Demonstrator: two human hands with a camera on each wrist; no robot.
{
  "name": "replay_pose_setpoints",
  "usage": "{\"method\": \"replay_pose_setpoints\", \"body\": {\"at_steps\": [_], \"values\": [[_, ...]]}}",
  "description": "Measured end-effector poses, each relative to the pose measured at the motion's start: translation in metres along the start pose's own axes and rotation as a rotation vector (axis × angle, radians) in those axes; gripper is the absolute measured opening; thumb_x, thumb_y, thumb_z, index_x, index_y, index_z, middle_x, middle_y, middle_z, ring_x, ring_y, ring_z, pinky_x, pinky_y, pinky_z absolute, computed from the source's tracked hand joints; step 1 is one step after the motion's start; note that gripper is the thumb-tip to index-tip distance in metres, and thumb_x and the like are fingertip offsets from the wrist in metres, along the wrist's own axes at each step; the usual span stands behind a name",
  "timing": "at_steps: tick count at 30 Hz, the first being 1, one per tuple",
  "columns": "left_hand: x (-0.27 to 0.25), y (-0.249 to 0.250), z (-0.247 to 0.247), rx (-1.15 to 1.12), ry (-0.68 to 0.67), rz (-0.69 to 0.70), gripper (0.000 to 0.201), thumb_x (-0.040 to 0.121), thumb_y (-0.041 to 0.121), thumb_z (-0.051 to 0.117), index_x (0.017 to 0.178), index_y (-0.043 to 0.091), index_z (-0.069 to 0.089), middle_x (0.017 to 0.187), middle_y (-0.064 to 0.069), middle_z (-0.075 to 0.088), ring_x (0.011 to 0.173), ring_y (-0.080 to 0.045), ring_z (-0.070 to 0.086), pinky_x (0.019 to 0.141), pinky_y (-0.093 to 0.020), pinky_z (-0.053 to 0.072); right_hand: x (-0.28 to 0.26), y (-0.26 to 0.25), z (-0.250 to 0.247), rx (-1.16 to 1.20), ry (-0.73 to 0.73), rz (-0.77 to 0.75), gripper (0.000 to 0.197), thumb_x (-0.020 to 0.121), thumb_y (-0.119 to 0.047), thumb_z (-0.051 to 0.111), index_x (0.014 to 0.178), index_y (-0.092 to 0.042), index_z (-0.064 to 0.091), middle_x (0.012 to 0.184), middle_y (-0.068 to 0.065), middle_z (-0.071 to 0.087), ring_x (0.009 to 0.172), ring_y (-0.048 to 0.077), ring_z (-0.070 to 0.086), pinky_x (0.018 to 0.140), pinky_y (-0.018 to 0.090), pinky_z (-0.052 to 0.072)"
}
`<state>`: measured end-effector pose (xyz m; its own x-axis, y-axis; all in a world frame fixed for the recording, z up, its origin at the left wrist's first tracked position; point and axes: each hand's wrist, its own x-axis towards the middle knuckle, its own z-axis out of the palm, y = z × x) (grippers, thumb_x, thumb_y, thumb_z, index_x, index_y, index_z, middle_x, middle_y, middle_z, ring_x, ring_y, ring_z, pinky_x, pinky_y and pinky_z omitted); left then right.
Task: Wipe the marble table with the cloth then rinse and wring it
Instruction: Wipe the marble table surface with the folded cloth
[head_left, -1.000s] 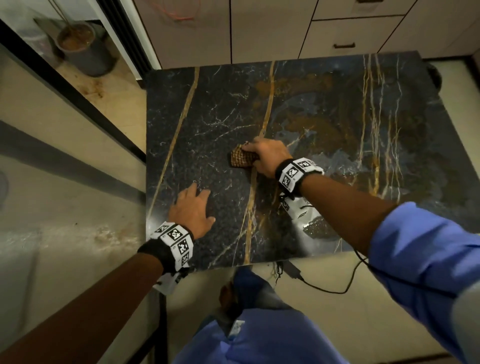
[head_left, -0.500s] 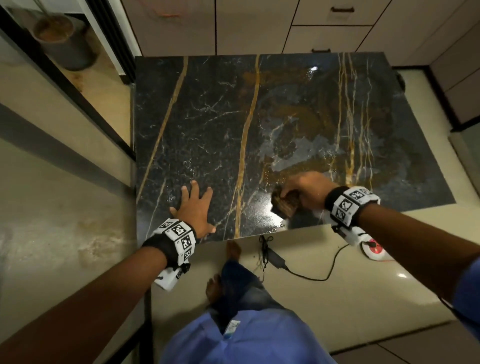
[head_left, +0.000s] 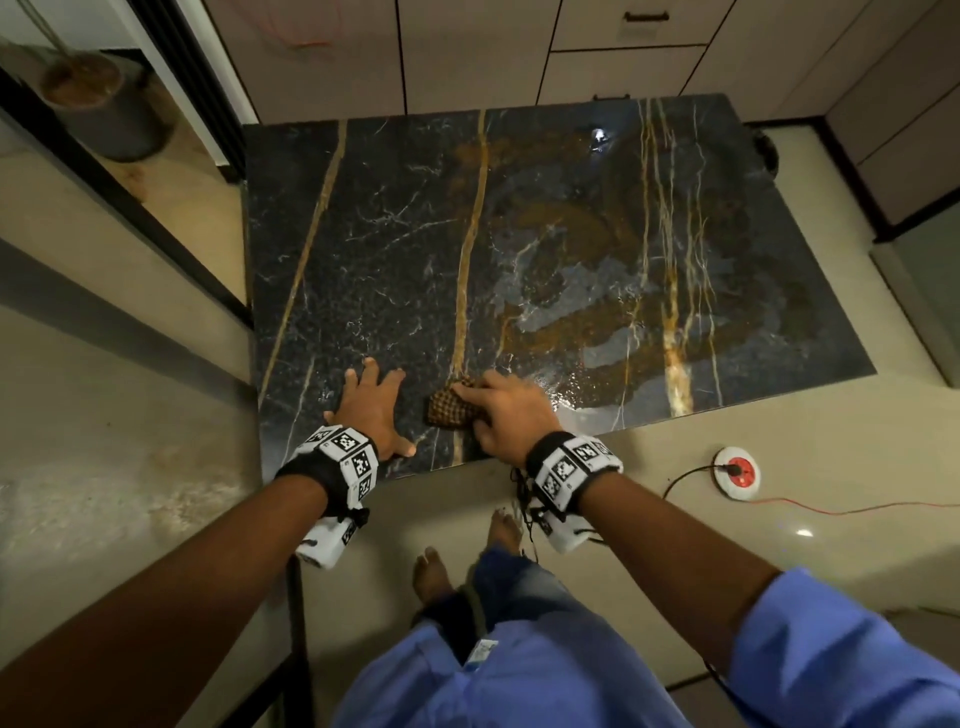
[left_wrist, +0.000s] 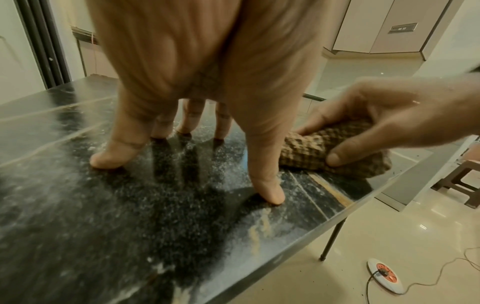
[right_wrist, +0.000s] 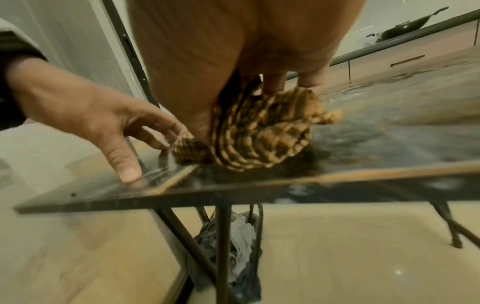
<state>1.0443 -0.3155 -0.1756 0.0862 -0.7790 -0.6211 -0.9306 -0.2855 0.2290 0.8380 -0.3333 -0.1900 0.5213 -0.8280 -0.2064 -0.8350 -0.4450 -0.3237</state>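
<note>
2 hands (head_left: 506, 415) on table (head_left: 363, 249); right holds cloth (head_left: 451, 407).

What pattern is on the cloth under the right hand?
A brown-and-tan check on the cloth, clearest in the right wrist view.

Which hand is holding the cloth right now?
The right hand grips the bunched checkered cloth near the marble table's front edge. The left hand holds nothing; its spread fingers press on the marble just beside it.
</note>
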Motion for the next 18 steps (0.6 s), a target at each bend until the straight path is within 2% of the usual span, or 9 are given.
{"method": "replay_pose_setpoints", "body": {"at_steps": [2, 4, 6, 9, 11, 14, 18], "values": [[0.002, 0.001, -0.002, 0.022, 0.012, 0.006, 0.110, 0.056, 0.031, 0.092, 0.145, 0.026, 0.028, 0.156, -0.008, 0.010, 0.145, -0.037, 0.006, 0.104, -0.068, 0.030, -0.020, 0.023, 0.002, 0.015, 0.016, 0.024, 0.051, 0.085, -0.030, 0.058, 0.135, -0.032, 0.049, 0.118, -0.003, 0.056, 0.102, 0.020, 0.055, 0.088, 0.040, 0.050], [0.003, 0.003, -0.005, 0.053, 0.026, -0.001, 0.110, 0.050, 0.034, 0.094, 0.140, 0.024, 0.031, 0.149, -0.008, 0.020, 0.140, -0.039, 0.016, 0.102, -0.064, 0.036, -0.036, 0.052, -0.002, 0.050, 0.077, 0.131, 0.050, 0.086, -0.028, 0.060, 0.135, -0.031, 0.050, 0.119, -0.001, 0.057, 0.102, 0.019, 0.056, 0.087, 0.036, 0.052], [0.004, 0.006, -0.008, 0.074, 0.033, -0.019, 0.111, 0.047, 0.035, 0.094, 0.139, 0.025, 0.032, 0.144, -0.008, 0.025, 0.135, -0.040, 0.022, 0.101, -0.061, 0.039, -0.048, 0.087, -0.015, 0.083, 0.152, 0.319, 0.049, 0.087, -0.024, 0.062, 0.135, -0.029, 0.051, 0.120, 0.003, 0.057, 0.102, 0.022, 0.057, 0.085, 0.036, 0.052], [0.005, 0.009, -0.011, 0.092, 0.030, -0.041, 0.117, 0.045, 0.034, 0.095, 0.142, 0.026, 0.029, 0.144, -0.008, 0.026, 0.134, -0.042, 0.024, 0.104, -0.055, 0.039, -0.063, 0.133, -0.039, 0.121, 0.246, 0.627, 0.048, 0.087, -0.022, 0.064, 0.134, -0.021, 0.054, 0.124, 0.011, 0.054, 0.104, 0.030, 0.059, 0.088, 0.042, 0.051], [0.006, 0.013, -0.012, 0.100, 0.017, -0.061, 0.123, 0.045, 0.033, 0.095, 0.146, 0.028, 0.024, 0.145, -0.008, 0.025, 0.133, -0.042, 0.023, 0.104, -0.054, 0.039, -0.070, 0.142, -0.047, 0.140, 0.276, 0.747, 0.047, 0.088, -0.024, 0.063, 0.133, -0.017, 0.053, 0.125, 0.013, 0.053, 0.104, 0.033, 0.059, 0.089, 0.041, 0.050], [0.008, 0.019, -0.015, 0.132, -0.002, -0.092, 0.131, 0.045, 0.034, 0.095, 0.149, 0.031, 0.016, 0.147, -0.009, 0.020, 0.132, -0.044, 0.023, 0.103, -0.055, 0.040, -0.065, 0.117, -0.040, 0.145, 0.258, 0.663, 0.049, 0.089, -0.030, 0.062, 0.135, -0.019, 0.050, 0.127, 0.009, 0.051, 0.104, 0.027, 0.057, 0.089, 0.039, 0.050], [0.011, 0.026, -0.018, 0.239, -0.021, -0.106, 0.139, 0.043, 0.042, 0.094, 0.150, 0.035, 0.007, 0.147, -0.010, 0.018, 0.130, -0.046, 0.025, 0.103, -0.055, 0.039, -0.043, 0.044, -0.011, 0.200, 0.209, 0.370, 0.051, 0.087, -0.028, 0.064, 0.134, -0.016, 0.050, 0.124, 0.007, 0.052, 0.099, 0.023, 0.058, 0.083, 0.037, 0.056]]}}
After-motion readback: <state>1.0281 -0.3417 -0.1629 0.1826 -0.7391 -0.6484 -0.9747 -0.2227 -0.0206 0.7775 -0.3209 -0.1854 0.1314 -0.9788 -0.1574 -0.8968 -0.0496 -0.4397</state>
